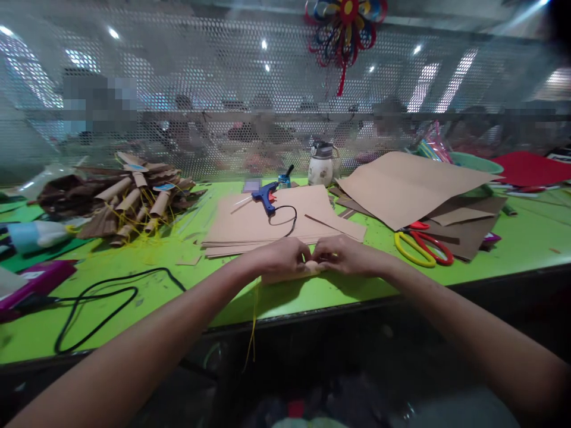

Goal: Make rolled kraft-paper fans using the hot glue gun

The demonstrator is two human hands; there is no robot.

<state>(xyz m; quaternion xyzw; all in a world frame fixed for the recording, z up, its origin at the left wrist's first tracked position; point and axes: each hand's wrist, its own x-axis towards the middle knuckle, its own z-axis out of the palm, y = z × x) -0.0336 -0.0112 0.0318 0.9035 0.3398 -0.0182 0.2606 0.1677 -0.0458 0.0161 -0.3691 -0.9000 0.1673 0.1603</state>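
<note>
At the table's front edge, my left hand and my right hand meet with bent fingers on a small rolled piece of brown paper. Both are closed on it, and the fingertips partly hide the paper. A yellow string hangs down over the edge below the paper's left end. Just beyond my hands lies a stack of brown paper sheets. On the stack rests a blue glue gun with its black cord curling toward me.
Scissors with yellow and red handles lie right, beside more brown paper. Paper rolls tied with yellow string pile up left. A black cable loops across the green table. A bottle stands near the perforated screen.
</note>
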